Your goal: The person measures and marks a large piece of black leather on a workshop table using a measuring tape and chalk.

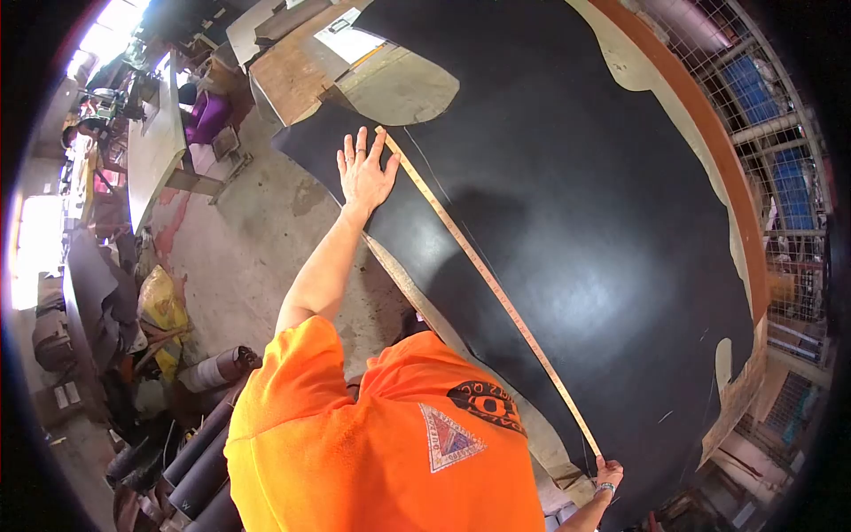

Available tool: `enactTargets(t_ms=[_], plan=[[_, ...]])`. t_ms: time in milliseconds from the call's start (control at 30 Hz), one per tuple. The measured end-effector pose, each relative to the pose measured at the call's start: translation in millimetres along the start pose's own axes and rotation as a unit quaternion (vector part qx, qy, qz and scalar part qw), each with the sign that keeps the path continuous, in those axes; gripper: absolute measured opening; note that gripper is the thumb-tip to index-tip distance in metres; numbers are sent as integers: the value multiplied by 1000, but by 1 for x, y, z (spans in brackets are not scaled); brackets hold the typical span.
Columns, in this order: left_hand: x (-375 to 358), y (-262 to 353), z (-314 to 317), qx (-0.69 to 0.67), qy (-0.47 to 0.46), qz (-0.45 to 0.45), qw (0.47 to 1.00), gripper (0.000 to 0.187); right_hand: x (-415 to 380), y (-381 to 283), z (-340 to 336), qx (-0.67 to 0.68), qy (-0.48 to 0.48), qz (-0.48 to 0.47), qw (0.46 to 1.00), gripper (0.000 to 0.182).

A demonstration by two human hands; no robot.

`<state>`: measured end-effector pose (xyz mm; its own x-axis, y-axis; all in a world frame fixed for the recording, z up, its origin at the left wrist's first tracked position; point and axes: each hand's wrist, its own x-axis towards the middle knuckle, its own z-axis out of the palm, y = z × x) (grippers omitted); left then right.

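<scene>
A long, narrow measuring strip (486, 277) with markings runs diagonally across a large sheet of black material (612, 204) on a table. At its upper end, my left hand (365, 173) lies palm down on the black sheet, fingers spread and thumb against the strip. My right hand (607, 472) pinches the strip's lower end near the sheet's lower edge; its fingers are small and partly hidden. A thin line is visible on the sheet just right of the strip's upper part.
The table edge (412, 288) runs beside my orange-shirted body. Brown board and paper (347, 35) lie at the top. Dark rolls (202, 461) stand lower left, near a yellow bag (161, 310). A wire rack (771, 133) stands at right. A person (87, 131) is far left.
</scene>
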<state>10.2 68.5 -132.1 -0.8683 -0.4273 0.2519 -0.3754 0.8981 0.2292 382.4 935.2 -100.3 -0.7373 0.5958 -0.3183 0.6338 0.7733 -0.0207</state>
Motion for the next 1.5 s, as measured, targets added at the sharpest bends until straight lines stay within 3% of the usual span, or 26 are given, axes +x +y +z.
enactTargets(t_ms=[300, 400, 500, 533, 600, 667, 733, 800, 900, 1000, 1067, 1133, 1200, 1300, 1400, 1500], plan=[[-1, -1, 2, 0, 12, 3, 1000, 62, -8, -22, -16, 6, -24, 60, 998, 44], [1, 5, 4, 10, 21, 6, 1000, 63, -8, -21, -16, 2, -27, 43, 999, 43], [2, 16, 10, -1, 21, 28, 999, 64, -13, -21, -16, -9, 35, -2, 999, 39], [2, 21, 10, -3, 16, 31, 999, 65, 4, 14, 1, 128, 22, 32, 991, 38], [1, 28, 13, -3, 20, 30, 999, 65, 40, 90, 37, 400, 28, 106, 910, 36], [1, 32, 16, -5, 25, 28, 999, 65, 35, 86, 31, 376, 44, 111, 919, 37], [-1, 33, 17, -5, 28, 28, 999, 65, 20, 55, 15, 264, 53, 101, 958, 37], [-1, 32, 15, -19, 21, 23, 999, 65, 0, 17, -1, 58, 52, 71, 994, 38], [-1, 30, 15, -27, 22, 20, 999, 64, 8, 40, 19, 139, 66, 59, 986, 37], [-2, 26, 13, -26, 20, 19, 999, 64, 7, 45, 23, 106, 36, 89, 990, 38], [-3, 26, 7, -13, 10, 19, 1000, 65, 7, 67, 41, 343, 14, 121, 931, 30], [-4, 21, 4, -6, 6, 14, 1000, 66, 1, 65, 44, 352, -1, 108, 930, 29], [-3, 14, 3, 5, 2, 7, 1000, 66, -16, 34, 28, 133, -11, 52, 990, 37], [-1, 5, 0, 9, -1, -2, 1000, 65, -24, 12, 16, -50, -1, 15, 999, 49], [2, -7, -4, 9, -6, -4, 1000, 66, -36, -26, 0, 7, -52, 29, 998, 50], [10, -21, -7, 18, -9, -22, 1000, 67, -41, -37, 4, 58, -40, 28, 997, 48]])
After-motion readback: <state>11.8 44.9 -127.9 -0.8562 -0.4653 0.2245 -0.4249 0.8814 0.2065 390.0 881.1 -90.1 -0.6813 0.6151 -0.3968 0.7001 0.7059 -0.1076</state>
